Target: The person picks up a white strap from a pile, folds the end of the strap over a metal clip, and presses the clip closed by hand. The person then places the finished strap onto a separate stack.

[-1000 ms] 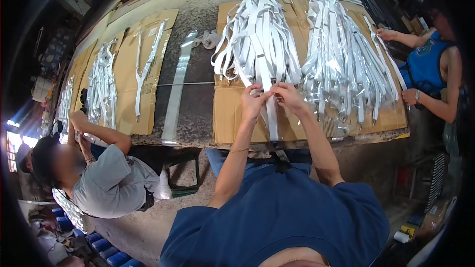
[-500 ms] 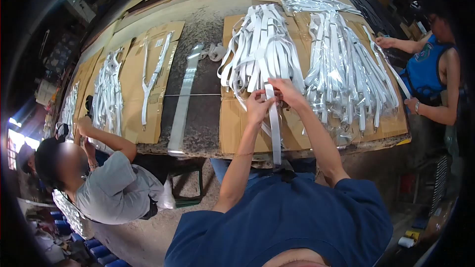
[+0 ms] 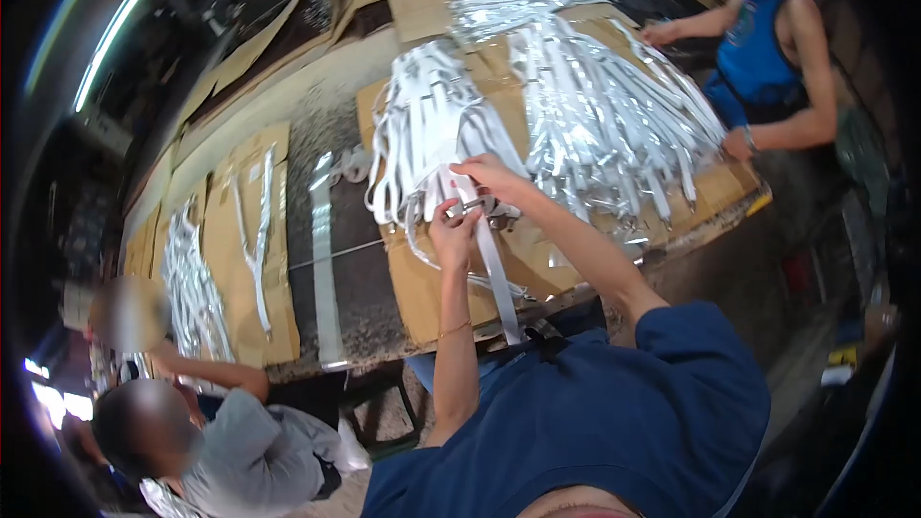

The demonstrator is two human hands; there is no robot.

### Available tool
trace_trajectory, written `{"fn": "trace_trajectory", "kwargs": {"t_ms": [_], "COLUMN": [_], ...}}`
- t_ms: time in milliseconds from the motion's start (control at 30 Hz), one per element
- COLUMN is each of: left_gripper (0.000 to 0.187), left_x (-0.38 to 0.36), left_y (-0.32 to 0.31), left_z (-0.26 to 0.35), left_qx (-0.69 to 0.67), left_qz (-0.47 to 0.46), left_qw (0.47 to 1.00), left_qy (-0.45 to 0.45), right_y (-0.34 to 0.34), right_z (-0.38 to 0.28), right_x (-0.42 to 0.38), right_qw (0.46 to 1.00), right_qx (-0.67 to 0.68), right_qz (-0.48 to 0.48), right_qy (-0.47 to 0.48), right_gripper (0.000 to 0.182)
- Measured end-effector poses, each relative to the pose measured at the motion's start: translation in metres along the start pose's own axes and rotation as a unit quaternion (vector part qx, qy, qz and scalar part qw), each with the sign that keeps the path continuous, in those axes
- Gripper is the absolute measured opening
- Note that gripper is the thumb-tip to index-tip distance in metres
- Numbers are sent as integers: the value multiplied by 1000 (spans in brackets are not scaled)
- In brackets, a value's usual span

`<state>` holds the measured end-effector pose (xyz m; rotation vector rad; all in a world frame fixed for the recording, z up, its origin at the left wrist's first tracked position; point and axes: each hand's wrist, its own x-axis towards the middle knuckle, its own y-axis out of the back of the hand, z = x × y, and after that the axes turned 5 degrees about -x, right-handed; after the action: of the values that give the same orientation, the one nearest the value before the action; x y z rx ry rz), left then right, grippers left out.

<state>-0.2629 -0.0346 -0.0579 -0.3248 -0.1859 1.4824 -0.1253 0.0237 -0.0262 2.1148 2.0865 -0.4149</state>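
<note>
My left hand (image 3: 455,236) pinches the edge of a white suspender strap (image 3: 497,278) by a small metal buckle (image 3: 470,204). Just above it, my right hand (image 3: 491,178) has its fingers closed on the same strap, partly covering it. The strap's lower end hangs past the table edge toward my waist. Beyond my hands lies a thick pile of white suspenders (image 3: 427,101) on cardboard (image 3: 422,297). Several metal clips show at the pile's near end.
Plastic-wrapped suspenders (image 3: 595,115) lie to the right, with a person in a blue top (image 3: 758,58) beside them. At left are one Y-shaped pair (image 3: 261,259), another wrapped pile (image 3: 195,283) and a person in a grey shirt (image 3: 254,456). Clear tape (image 3: 324,269) runs along the table.
The view has shifted and tilted, so the table sits farther left and lower. My hands have separated slightly, and the metal buckle now shows between them. The strap is still held.
</note>
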Motion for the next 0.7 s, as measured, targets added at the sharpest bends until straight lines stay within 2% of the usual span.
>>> {"fn": "trace_trajectory", "kwargs": {"t_ms": [67, 200, 233, 300, 333, 400, 433, 467, 500, 533, 667, 700], "left_gripper": [45, 38, 36, 37, 37, 37, 38, 38, 40, 40, 40, 40], "left_x": [-2, 5, 13, 24, 28, 30, 27, 25, 22, 19, 26, 30], "left_y": [-3, -6, -4, -8, -8, -9, -12, -15, -16, -17, -14, -16], "left_z": [-7, 4, 2, 4, 8, 12, 12, 11, 12, 11, -5, -3], "left_qx": [-50, -54, -61, -72, -86, -32, -59, -86, -31, -31, -43, -30], "left_qz": [20, 73, 61, 58, 60, 65, 57, 49, 51, 52, 100, 132], "left_qw": [999, 996, 996, 995, 993, 996, 996, 994, 998, 998, 994, 989], "left_qy": [-10, -19, -37, -43, -53, -42, -43, -44, -32, -32, -22, -54], "right_y": [6, 3, 1, 2, 1, -3, 0, 4, 6, 6, 10, 10], "right_z": [0, 0, 2, 7, 7, 7, 5, 5, 1, -2, 0, 1], "right_x": [10, 0, -5, -14, -15, -9, -3, 1, 0, -2, -5, -11], "right_qw": [1000, 999, 998, 989, 989, 987, 976, 976, 983, 989, 995, 995], "right_qx": [4, -3, 1, 36, 38, 145, 196, 195, 168, 140, 81, 80], "right_qz": [14, 2, 4, -114, -111, -65, -90, -90, -60, -31, -56, -57], "right_qy": [19, 54, 55, 90, 90, 1, -38, -38, -40, -42, 31, 27], "right_gripper": [16, 16, 16, 17, 17, 22, 25, 25, 23, 22, 13, 13]}}
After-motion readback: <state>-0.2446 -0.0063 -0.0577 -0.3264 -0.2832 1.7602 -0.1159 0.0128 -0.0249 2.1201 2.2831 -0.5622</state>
